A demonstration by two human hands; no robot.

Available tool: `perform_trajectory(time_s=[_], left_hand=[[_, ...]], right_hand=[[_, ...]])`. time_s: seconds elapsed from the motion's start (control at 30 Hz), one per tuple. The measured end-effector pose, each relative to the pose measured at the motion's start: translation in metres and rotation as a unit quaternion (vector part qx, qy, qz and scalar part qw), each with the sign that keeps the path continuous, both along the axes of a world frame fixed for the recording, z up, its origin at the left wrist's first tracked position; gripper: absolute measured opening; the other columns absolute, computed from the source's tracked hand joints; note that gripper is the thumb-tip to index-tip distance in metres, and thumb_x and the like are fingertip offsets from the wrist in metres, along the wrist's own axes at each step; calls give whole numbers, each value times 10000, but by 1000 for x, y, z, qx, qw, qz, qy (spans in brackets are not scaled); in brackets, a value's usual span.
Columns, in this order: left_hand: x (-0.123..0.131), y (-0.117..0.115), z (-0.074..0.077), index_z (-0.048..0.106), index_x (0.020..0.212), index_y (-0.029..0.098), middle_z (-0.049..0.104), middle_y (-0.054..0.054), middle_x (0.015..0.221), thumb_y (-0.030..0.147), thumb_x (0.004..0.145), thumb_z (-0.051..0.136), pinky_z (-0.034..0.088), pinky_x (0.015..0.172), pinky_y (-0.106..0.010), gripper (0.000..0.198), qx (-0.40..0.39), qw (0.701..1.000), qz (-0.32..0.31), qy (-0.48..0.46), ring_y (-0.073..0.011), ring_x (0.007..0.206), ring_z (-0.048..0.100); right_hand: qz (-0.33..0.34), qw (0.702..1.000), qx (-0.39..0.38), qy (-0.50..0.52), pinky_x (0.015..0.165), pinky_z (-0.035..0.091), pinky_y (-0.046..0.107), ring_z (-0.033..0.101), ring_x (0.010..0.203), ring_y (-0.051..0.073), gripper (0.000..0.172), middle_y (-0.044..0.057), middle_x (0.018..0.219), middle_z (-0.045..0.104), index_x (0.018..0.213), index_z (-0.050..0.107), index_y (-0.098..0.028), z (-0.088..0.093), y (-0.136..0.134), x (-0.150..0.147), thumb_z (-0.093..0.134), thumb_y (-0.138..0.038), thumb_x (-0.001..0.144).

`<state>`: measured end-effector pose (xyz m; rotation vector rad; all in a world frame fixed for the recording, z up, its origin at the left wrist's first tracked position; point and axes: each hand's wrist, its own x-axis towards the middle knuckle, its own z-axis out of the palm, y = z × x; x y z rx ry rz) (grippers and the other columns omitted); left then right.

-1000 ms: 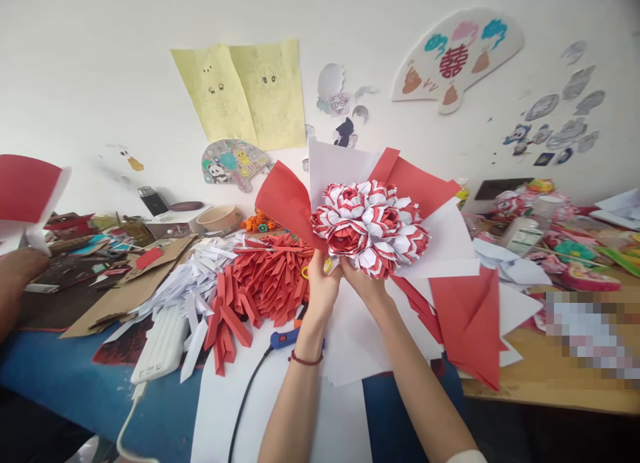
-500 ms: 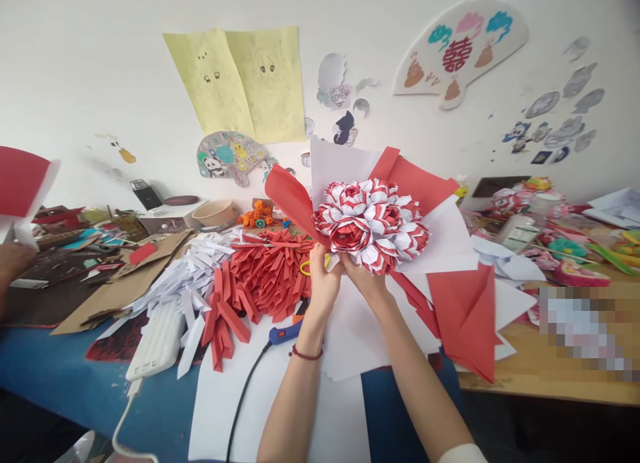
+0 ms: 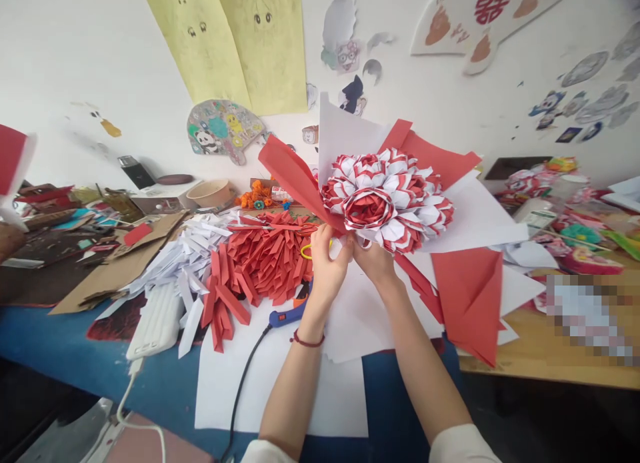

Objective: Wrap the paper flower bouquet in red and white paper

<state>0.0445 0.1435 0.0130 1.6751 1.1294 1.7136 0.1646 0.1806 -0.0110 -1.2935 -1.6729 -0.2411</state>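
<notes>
A paper flower bouquet (image 3: 393, 196) of red-and-white folded blooms is held up in front of me, wrapped in red paper (image 3: 295, 176) and white paper (image 3: 493, 213). My left hand (image 3: 329, 266) is closed on the lower left of the bouquet, where the red wrap narrows. Close beside it, my right hand (image 3: 374, 264) is closed on the base under the blooms, its fingers partly hidden. A yellow scissor-like handle (image 3: 306, 251) shows just left of my left hand. Below lies a blue glue gun (image 3: 287, 315) with a black cord.
Folded red strips (image 3: 267, 259) and white strips (image 3: 195, 249) are heaped at the left, near a white power bank (image 3: 155, 323). Red sheets (image 3: 467, 303) and white sheets (image 3: 350, 323) lie under my arms. At the far left, another person's hand (image 3: 10, 239) holds red-and-white paper.
My view has tipped down and closer. The bouquet has tilted and shifted slightly right in view, its wrap spreading wider. Both my hands keep hold of it.
</notes>
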Motion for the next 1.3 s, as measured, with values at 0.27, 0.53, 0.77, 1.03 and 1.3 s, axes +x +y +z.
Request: perform_trajectory(time_s=[0.27,0.53,0.77,1.03,1.3], left_hand=[[1,-2,3,662,1094,247,691,-58,1150,344,876,632,420,994,-379,240,14,1000,10,12,-245,1132,575],[2,0,1,667,994,229,716,-49,1041,379,848,707,430,894,-333,213,3,999,47,16,-224,1020,611],[1,-2,5,675,1055,244,709,-41,1053,368,878,681,439,906,-331,217,15,998,46,46,-214,1002,601],[0,-11,13,672,1124,249,685,-57,1198,377,912,640,399,938,-362,249,25,987,78,140,-240,1076,558],[-11,-34,37,633,1229,271,707,-16,1244,286,968,527,327,846,-388,282,32,945,113,304,-251,1062,530]], right_hand=[[63,991,-51,104,786,556,438,651,790,273,302,88,809,706,946,709,-223,5,-4,3,535,-459,871],[123,984,-52,119,1029,460,515,644,1056,329,312,103,989,728,1028,717,-236,16,-10,3,523,-421,868],[130,968,-79,197,911,522,480,645,880,288,224,63,875,710,950,707,-266,9,-7,5,653,-437,815],[221,917,-106,314,722,515,341,607,776,203,254,39,833,672,874,658,-216,14,-9,5,740,-429,764],[338,842,-128,401,834,566,396,672,895,245,337,27,898,707,988,665,-244,22,-9,10,778,-439,737]])
